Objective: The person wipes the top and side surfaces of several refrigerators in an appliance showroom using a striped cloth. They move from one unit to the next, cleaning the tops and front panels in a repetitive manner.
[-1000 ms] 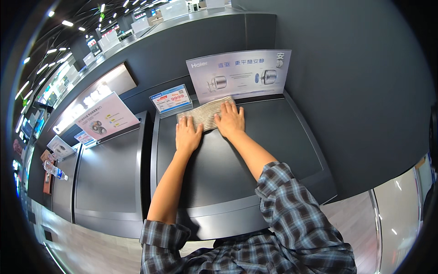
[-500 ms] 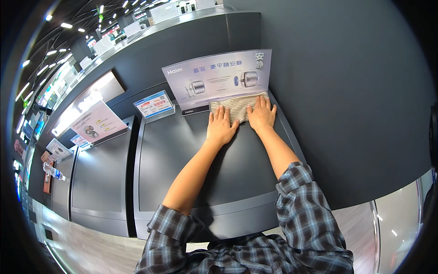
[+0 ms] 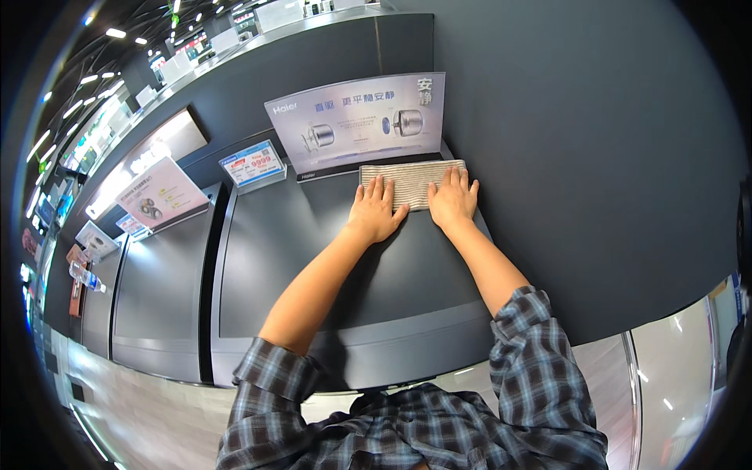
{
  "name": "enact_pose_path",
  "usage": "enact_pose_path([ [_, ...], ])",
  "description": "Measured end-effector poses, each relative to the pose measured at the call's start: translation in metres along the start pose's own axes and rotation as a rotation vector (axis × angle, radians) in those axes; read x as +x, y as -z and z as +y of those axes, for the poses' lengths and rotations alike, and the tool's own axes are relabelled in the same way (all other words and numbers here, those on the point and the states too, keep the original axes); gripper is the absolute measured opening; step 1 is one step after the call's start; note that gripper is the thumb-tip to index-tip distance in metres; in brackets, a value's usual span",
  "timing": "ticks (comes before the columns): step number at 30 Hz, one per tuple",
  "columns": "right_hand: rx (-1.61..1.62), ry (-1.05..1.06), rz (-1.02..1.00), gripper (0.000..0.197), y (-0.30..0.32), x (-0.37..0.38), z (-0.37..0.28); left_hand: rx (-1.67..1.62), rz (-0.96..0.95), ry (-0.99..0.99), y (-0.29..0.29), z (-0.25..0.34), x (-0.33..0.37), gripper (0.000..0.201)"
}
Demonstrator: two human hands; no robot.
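A striped beige-and-grey cloth lies spread flat on the dark grey appliance top, near its far right corner. My left hand presses on the cloth's left part, palm down with fingers stretched out. On its right part rests my right hand, likewise flat with fingers extended. Just behind the cloth stands a printed display board in a dark base. To the left of the board is a small price card in a clear stand.
A dark panel rises along the right side. Further left, a second appliance carries a tilted sign, with a plastic bottle beyond it. A dark partition runs along the back.
The cloth, bunched at its far edge against the board before, now lies flatter and straighter. Both hands stay on it. The surroundings have shifted slightly left and up in view.
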State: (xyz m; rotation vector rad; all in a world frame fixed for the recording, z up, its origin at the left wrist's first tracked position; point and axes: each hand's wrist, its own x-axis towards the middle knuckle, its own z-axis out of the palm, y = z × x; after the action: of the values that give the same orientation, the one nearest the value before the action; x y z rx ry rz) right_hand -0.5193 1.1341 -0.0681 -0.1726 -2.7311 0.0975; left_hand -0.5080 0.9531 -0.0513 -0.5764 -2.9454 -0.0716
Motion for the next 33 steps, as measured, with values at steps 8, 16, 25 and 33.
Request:
enact_pose_path([
  [8,-0.036,0.307,0.020,0.052,0.059,-0.071,-0.010,0.055,0.113,-0.125,0.057,0.008,-0.086,0.051],
  [16,0.444,0.104,-0.058,0.029,0.080,-0.026,0.004,-0.177,0.526,0.248,0.035,-0.047,-0.089,0.029],
  [25,0.320,0.058,-0.183,0.060,0.009,0.032,0.015,-0.164,0.222,0.524,-0.005,-0.125,-0.043,0.072],
  [33,0.133,0.095,-0.253,0.065,-0.003,0.042,0.007,-0.116,0.140,0.544,-0.007,-0.136,-0.020,0.072],
])
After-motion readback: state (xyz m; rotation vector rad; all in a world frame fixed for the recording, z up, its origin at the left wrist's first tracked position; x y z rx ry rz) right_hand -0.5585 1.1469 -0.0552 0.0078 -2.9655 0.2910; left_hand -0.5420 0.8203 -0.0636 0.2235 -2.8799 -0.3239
